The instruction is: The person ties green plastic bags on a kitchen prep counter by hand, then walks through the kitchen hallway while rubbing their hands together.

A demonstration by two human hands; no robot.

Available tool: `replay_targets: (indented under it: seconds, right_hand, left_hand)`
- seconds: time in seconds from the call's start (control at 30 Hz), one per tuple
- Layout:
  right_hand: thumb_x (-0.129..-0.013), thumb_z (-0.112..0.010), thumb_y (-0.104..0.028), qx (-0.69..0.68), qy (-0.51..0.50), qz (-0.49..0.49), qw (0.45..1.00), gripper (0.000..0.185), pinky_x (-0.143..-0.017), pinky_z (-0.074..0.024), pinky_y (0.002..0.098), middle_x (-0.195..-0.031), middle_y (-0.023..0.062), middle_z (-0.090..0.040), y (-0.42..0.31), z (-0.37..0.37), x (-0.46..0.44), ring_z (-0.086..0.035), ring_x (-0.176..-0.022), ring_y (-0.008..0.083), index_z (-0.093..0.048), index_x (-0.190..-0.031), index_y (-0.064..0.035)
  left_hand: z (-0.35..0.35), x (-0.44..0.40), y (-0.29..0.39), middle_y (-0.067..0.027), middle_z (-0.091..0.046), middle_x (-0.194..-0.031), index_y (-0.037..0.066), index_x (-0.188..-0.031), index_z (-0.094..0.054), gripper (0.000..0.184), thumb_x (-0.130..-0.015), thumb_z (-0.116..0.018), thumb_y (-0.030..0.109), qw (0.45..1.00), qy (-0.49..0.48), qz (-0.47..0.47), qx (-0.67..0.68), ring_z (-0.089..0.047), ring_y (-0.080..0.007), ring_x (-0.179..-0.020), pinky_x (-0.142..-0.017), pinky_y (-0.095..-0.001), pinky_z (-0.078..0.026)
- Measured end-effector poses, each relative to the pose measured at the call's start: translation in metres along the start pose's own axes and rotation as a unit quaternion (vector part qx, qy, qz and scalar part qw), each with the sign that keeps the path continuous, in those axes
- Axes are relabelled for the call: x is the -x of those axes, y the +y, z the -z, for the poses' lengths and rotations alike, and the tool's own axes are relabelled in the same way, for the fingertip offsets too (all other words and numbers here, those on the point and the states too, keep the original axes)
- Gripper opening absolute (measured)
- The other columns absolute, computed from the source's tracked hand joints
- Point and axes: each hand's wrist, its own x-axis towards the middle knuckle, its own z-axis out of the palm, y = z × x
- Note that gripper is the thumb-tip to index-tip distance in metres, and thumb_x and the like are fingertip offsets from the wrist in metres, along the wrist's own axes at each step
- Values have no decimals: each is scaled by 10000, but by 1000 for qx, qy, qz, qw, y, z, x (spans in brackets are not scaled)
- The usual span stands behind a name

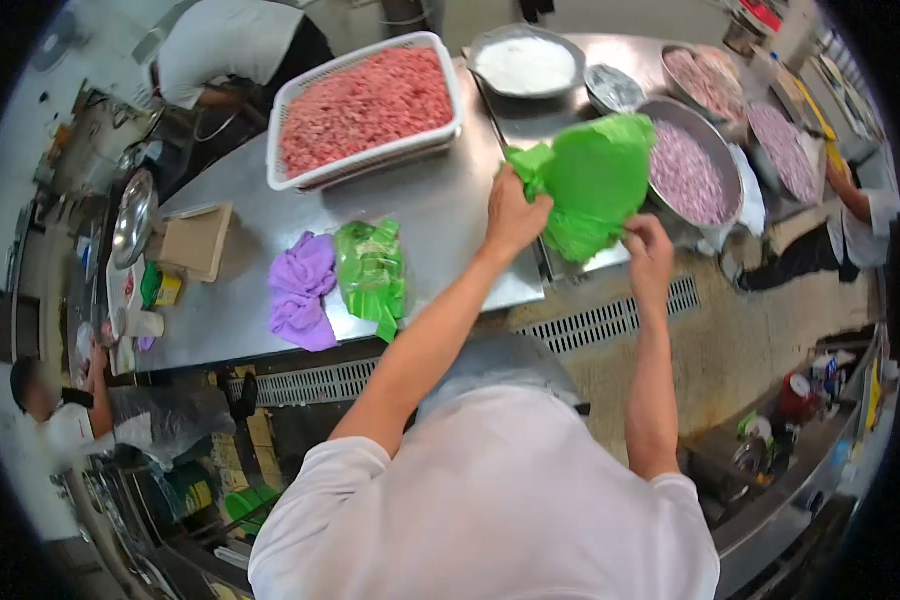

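A bright green plastic bag [598, 175] is spread between my two hands, puffed out above the steel table's front edge. My left hand [515, 212] is closed around the bag's bunched upper left part. On the lower right, the fingers of my right hand [648, 250] pinch the bag's edge. Behind the bag, on its right, stands a metal bowl [692, 160] of chopped pinkish-purple pieces, partly covered by the green plastic. To the left of my forearm lie a folded green plastic bundle [372, 275] and a crumpled purple cloth [303, 290].
A white basket [282, 170] of ground meat sits on the steel table [205, 320]. Farther back are a bowl of white powder [525, 65] and more bowls. Other people work at the upper left [230, 45], lower left [70, 415] and right [860, 225]. A floor grate [620, 318] runs below.
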Motion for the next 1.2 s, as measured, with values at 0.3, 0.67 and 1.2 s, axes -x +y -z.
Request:
replay_targets:
  seconds: [0.3, 0.67, 1.2]
  right_hand:
    - [-974, -580, -106, 72, 113, 64, 989, 269, -923, -473, 328, -1128, 107, -646, -23, -8, 2, -608, -1043, 200, -611, -1213, 16]
    - [-916, -659, -81, -83, -214, -140, 963, 140, -648, -424, 267, -846, 12, -605, 26, -102, 122, -525, -746, 84, -597, -1019, -10]
    - [-914, -655, -72, -83, -246, -193, 946, 105, -558, -401, 227, -735, -15, -596, 15, -114, 114, -507, -623, 44, -586, -858, -16]
  left_hand:
    - [28, 57, -27, -206, -667, -982, -32, -1144, -608, 401, -915, -641, 296, 939, -241, 225, -101, -638, -287, -913, -842, -414, -492]
    - [56, 170, 13, -211, -579, -1166, -12, -1238, -557, 440, -1028, -462, 363, 959, -195, 196, -63, -545, -377, -1132, -981, -435, -432]
    - [91, 165, 14, -152, -595, -922, -18, -988, -666, 227, -904, -655, 193, 966, -58, 223, -116, -632, -278, -841, -773, -362, -513]
